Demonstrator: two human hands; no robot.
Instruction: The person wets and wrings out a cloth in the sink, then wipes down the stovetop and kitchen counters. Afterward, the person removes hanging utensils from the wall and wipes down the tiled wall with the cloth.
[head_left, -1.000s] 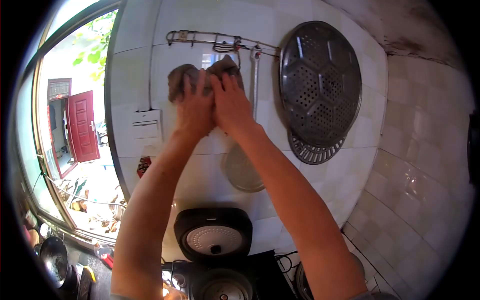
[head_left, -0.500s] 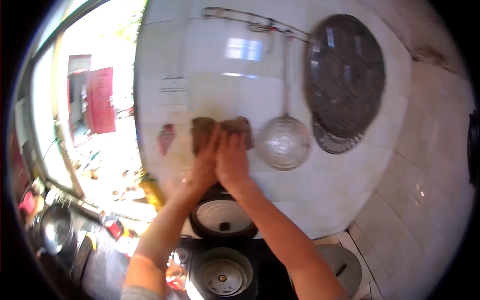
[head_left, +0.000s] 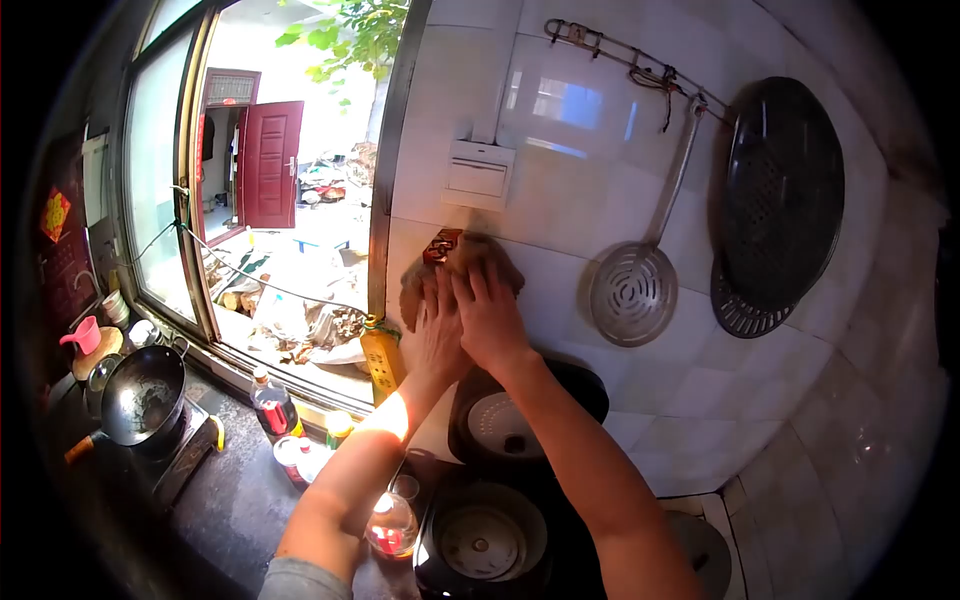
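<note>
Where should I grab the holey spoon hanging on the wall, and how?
Probably mid-handle, from the front. The handle is long and thin, and the holey spoon hangs round end down against the wall, which blocks its back.

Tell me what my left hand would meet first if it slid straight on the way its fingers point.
Beyond the brown cloth under it, your left hand would probably meet the red sticker on the wall, though depth is unclear.
</note>
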